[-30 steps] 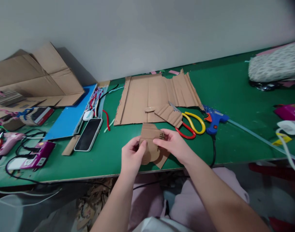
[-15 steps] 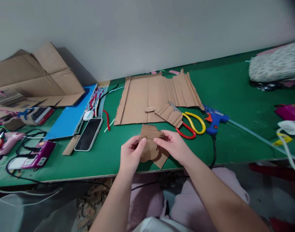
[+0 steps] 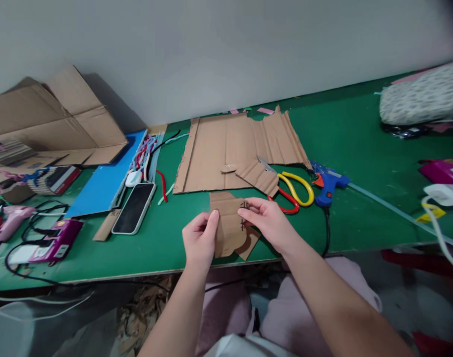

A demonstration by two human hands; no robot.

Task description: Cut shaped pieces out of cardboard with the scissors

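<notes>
- Since the earlier frame, the cut cardboard piece tips round so that more of its broad face shows to the camera; the left hand shifts slightly outward and the view drifts a little, while the loose tools look undisturbed.
- The piece sits between both hands near the front edge of the green table; how far it clears the surface I cannot tell.
- The left fingers are pinched on its left edge, thumb on the near face, fingertips hidden behind; the right hand clamps the opposite edge beside the black marks, thumb likewise on the face.
- A second scrap shows below its lower right side; whether the two touch is unclear.
- To handle it well, I would keep both pinches light and close to the edges; a hard squeeze could crease the card, and even support should keep it flat; turning it with both wrists together seems safer than twisting one side.
- Beyond lie the scissors, partly under a cardboard offcut, with the blue glue gun further right; elbow room there deserves care.
</notes>
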